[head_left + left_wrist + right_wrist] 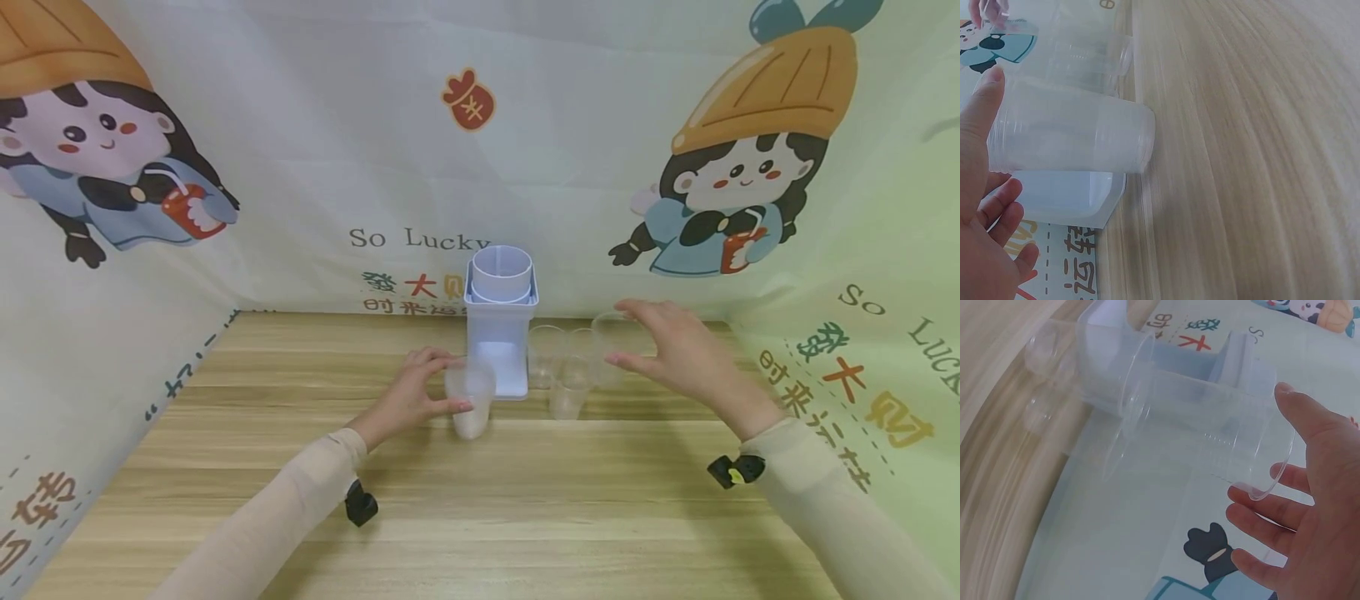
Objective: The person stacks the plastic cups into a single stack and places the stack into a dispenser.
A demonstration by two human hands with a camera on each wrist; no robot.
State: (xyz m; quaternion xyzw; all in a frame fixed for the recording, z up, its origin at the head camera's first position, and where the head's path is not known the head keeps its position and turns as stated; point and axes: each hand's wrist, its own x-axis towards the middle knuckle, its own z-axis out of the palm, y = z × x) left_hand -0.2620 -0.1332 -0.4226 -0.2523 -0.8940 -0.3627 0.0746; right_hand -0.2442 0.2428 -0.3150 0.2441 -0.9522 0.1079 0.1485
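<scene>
My left hand has its thumb and fingers round a cloudy stack of nested plastic cups, near the rims. In the left wrist view the cup stack is upright with its base at the wood. On the right, my right hand holds a clear plastic cup near its rim, thumb on one side and fingers on the other. This cup is above other clear cups; whether it rests on them I cannot tell.
Between the hands, towards the back, stands a pale lilac plastic holder with a round tube in its top. The wooden tabletop ends at a printed cloth backdrop, which also hangs at both sides.
</scene>
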